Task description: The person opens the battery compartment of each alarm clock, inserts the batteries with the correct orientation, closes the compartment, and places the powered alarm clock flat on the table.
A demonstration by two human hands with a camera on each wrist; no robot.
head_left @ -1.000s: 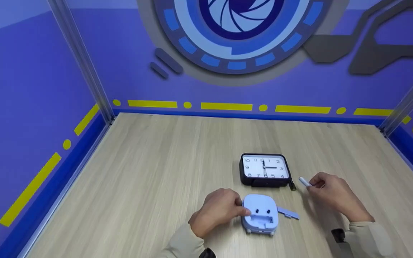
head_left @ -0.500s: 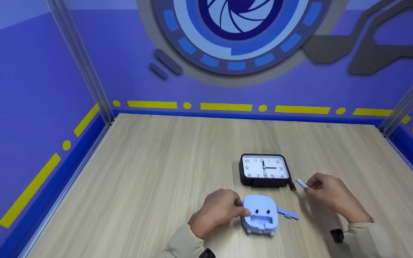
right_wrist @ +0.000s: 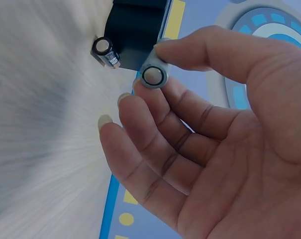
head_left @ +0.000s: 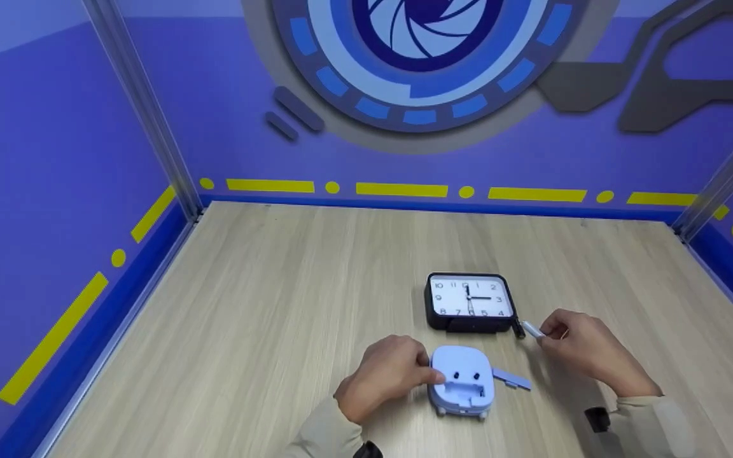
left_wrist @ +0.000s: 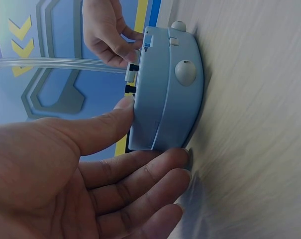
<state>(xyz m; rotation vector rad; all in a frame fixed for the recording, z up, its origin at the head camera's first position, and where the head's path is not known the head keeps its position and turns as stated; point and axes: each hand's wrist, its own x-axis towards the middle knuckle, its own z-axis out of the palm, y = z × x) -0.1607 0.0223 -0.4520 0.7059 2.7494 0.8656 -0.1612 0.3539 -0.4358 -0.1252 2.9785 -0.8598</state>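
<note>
A light-blue alarm clock (head_left: 460, 361) lies back side up, with two black knobs and an uncovered battery compartment (head_left: 466, 389). My left hand (head_left: 392, 369) holds its left edge; in the left wrist view the thumb presses the back of the clock (left_wrist: 152, 99) and the fingers touch its side. To the right, my right hand (head_left: 586, 346) pinches a pale battery (head_left: 533, 329) between thumb and fingers. The right wrist view shows one end of that battery (right_wrist: 153, 74). Beside the clock lies its light-blue battery cover (head_left: 513, 379).
Behind the light-blue clock a black rectangular clock (head_left: 471, 298) lies face up. A black battery (head_left: 518, 328) lies at its right front corner, close to the pale one. Blue panels (head_left: 366, 159) border the wooden table (head_left: 265, 286) at the back and sides.
My right hand has shifted slightly left, bringing the pale battery near the black one. The left hand and light-blue clock have stayed in place.
</note>
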